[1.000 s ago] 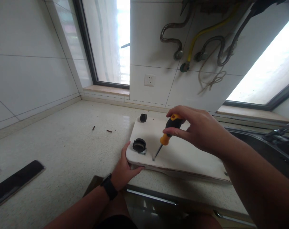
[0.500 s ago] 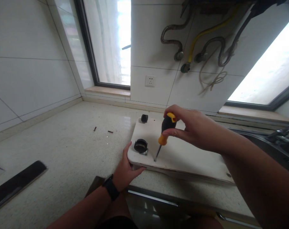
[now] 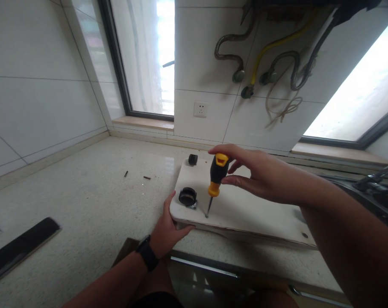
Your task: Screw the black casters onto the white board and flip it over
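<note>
A white board (image 3: 245,214) with rounded corners lies on the counter. Two black casters (image 3: 187,196) stand up from its left end. My left hand (image 3: 170,226) grips the near left corner, thumb along the front edge and fingers on the left side. My right hand (image 3: 245,169) loosely holds a black and yellow screwdriver (image 3: 218,171), index finger over the top and thumb at the side of the handle. The screwdriver tilts slightly, its tip on a small screw (image 3: 207,216) near the board's front edge. Part of the board is hidden under my right arm.
Two small dark screws (image 3: 147,177) lie on the speckled counter (image 3: 94,192) to the left. A long black object (image 3: 24,248) rests at far left. At right is a sink (image 3: 351,188) with a faucet. Hoses (image 3: 271,47) and an outlet (image 3: 201,109) are on the tiled wall.
The screwdriver's handle has swung left and stands more upright, with its tip in the same spot. My right hand's fingers have loosened and stretched out over the handle. My left hand stays put.
</note>
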`<state>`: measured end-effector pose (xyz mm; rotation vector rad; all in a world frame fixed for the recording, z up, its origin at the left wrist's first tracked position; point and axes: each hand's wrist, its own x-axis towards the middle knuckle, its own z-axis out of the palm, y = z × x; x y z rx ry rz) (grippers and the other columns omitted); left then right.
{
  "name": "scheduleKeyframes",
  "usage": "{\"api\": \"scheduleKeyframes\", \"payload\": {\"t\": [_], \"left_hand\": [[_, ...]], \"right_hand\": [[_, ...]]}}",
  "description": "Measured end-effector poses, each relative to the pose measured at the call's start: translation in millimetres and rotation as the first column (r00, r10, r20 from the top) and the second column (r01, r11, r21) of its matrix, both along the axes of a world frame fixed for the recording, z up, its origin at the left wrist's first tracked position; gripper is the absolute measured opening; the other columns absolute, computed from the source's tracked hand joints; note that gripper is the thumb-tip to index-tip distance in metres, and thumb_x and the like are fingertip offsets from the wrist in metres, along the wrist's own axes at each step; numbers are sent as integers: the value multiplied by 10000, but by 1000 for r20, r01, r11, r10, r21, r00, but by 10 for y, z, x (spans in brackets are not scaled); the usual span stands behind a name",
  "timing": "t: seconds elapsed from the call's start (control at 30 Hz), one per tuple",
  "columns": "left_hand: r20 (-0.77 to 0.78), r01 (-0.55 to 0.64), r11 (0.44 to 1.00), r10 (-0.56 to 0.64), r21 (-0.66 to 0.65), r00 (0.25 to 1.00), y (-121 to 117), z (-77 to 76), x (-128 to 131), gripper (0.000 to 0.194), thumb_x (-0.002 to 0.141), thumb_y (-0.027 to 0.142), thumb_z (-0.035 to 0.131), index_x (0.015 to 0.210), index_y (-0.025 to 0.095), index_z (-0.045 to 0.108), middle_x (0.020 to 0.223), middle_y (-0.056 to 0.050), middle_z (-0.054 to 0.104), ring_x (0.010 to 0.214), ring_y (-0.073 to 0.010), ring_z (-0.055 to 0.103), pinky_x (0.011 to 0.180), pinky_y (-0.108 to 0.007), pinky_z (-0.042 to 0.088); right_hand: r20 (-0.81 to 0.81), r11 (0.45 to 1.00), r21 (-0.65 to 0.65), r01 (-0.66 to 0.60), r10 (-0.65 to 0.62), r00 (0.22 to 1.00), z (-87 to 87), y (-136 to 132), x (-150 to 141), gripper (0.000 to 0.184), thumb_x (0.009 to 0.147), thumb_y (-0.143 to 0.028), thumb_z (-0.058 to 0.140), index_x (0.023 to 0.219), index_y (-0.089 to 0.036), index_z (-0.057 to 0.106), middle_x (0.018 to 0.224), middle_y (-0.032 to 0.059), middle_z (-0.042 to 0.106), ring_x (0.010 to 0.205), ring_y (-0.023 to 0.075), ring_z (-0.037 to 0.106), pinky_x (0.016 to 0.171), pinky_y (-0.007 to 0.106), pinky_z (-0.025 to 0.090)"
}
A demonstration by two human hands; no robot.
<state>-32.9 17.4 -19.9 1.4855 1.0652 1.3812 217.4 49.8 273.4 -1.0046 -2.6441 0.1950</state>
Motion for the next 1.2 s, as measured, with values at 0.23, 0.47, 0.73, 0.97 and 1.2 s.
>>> {"api": "scheduleKeyframes", "payload": {"t": [0.23,0.47,0.73,0.97,1.2], "left_hand": [[29,-1,1000,1,-13,1000,6,-1,7,1148,749,260,916,1655,302,213,1612,-161,462,1487,-377,490,1254,-617,375],[34,18,999,-17,-36,999,7,-24,11,1166,766,273,907,1668,313,170,1611,-162,463,1477,-377,503,1238,-618,403],[30,16,999,-15,-31,999,3,3,15,1166,758,268,911,1664,307,179,1616,-166,451,1489,-373,488,1252,-615,379],[41,14,999,-13,-35,999,16,-24,13,1183,751,262,913,1671,304,171,1609,-170,466,1486,-385,489,1257,-632,365],[7,30,999,-30,-37,1000,7,-6,7,1172,779,292,895,1671,308,134,1603,-172,468,1484,-375,496,1243,-619,393]], "right_hand": [[56,890,258,376,-402,914,-101,-39,-144,513,903,-616,656,1227,-220,639,1031,113,790,884,346,743,739,535,596],[-246,998,12,-61,62,967,-274,37,-7,734,996,-436,623,1649,-340,301,1660,75,485,1336,231,631,1036,411,611],[-298,896,329,300,-203,933,-452,27,-76,636,883,-486,773,1418,-181,611,1110,118,720,761,206,671,739,445,649],[-295,980,121,-155,185,938,-300,8,85,696,1010,-246,597,1639,-400,345,1588,65,549,1351,237,615,1075,456,604],[-493,891,387,238,-18,870,-566,-40,-137,450,901,-355,777,1309,-184,697,1094,114,697,896,213,719,822,413,676]]}}
